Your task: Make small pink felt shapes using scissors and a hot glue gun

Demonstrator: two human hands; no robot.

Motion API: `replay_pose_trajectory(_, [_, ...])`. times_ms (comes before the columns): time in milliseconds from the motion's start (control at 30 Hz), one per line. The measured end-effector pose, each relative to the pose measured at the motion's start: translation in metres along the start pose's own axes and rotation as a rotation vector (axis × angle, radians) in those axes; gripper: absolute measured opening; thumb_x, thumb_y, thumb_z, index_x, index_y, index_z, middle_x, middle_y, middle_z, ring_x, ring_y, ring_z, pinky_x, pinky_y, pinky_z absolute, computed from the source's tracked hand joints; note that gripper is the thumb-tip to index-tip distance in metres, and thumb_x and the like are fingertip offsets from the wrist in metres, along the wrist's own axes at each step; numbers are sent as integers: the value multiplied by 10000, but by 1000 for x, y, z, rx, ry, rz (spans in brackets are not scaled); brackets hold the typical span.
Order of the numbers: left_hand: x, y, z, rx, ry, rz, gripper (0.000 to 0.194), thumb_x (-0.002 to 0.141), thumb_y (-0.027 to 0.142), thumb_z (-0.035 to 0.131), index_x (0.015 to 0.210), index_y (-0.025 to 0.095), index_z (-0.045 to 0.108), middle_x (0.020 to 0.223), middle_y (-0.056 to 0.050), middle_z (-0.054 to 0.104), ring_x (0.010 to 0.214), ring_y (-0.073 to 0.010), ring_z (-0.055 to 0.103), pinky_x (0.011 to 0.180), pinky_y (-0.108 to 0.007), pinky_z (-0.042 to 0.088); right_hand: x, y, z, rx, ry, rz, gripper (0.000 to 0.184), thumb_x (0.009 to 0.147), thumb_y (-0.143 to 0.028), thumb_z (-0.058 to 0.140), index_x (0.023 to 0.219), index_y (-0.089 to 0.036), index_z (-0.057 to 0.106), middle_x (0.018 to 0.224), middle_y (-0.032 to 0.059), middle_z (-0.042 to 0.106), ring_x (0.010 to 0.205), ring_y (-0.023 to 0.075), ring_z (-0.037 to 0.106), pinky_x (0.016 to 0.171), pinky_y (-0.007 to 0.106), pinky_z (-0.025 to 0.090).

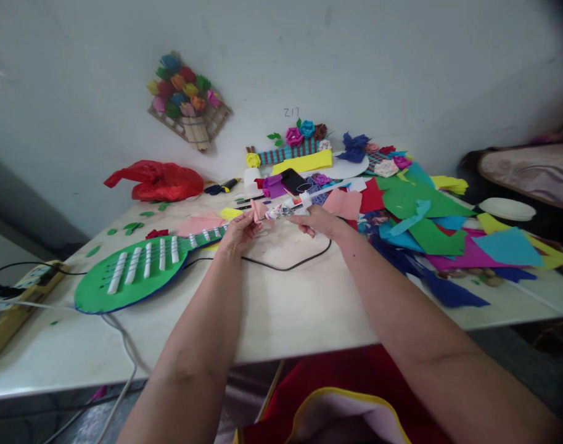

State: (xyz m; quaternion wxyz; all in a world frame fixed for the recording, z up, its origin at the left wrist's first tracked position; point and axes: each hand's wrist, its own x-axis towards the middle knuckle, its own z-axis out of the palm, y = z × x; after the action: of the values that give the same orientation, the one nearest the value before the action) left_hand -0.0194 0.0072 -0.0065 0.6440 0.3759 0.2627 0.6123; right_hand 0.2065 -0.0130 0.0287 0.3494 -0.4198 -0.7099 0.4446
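My left hand (244, 231) pinches a small piece of pink crepe paper (256, 211) above the table. Close by on the right, my right hand (313, 221) is wrapped around a hot glue gun (304, 200), whose tip points left at the pink paper. A whitish glue stick (330, 188) juts from the back of the gun, and its black cord (285, 269) loops over the table. To the left lies a green guitar-shaped craft (137, 271) with white strips across it, its neck reaching near my left hand.
Coloured paper sheets (420, 203) pile up on the right. A black phone (294, 182), a yellow strip (302, 162) and paper flowers (308, 129) sit at the back. A red plastic bag (158, 180) and a cutter (229, 185) lie back left; a power strip (26, 302) is at the left edge.
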Motion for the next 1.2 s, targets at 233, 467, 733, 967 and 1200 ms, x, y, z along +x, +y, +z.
replay_pose_trajectory(233, [-1,0,0,28,-18,-20,88,694,131,677,669,110,595,589,-6,600,510,-81,574,532,-191,526,6,9,0,48,32,-35,383,698,-484,666,593,-152,506,456,-29,503,328,41,377,313,177,325])
replay_pose_trajectory(467, [-2,0,2,42,-22,-39,70,694,129,671,698,110,604,605,-14,614,508,-82,573,510,-179,521,8,10,1,62,61,-38,382,690,-482,674,587,-153,510,461,-26,505,330,43,378,316,181,323])
replay_pose_trajectory(733, [-2,1,0,44,-24,-38,64,670,126,680,693,110,622,608,-25,627,516,-97,579,509,-190,519,13,17,-2,52,279,-41,372,707,-523,627,681,-160,551,504,-10,504,382,72,401,360,209,333])
replay_pose_trajectory(967, [3,2,-3,-10,4,63,109,637,144,713,682,125,615,606,5,614,539,-83,586,564,-189,522,14,27,-6,-702,460,-17,333,736,-436,601,983,-213,620,844,84,650,816,249,605,665,322,448])
replay_pose_trajectory(1200, [5,5,14,70,-22,32,146,612,187,737,657,129,611,567,12,593,507,-76,564,525,-179,508,16,32,1,-1113,235,69,472,792,-192,465,1262,-141,477,1174,160,558,1077,288,512,879,383,381])
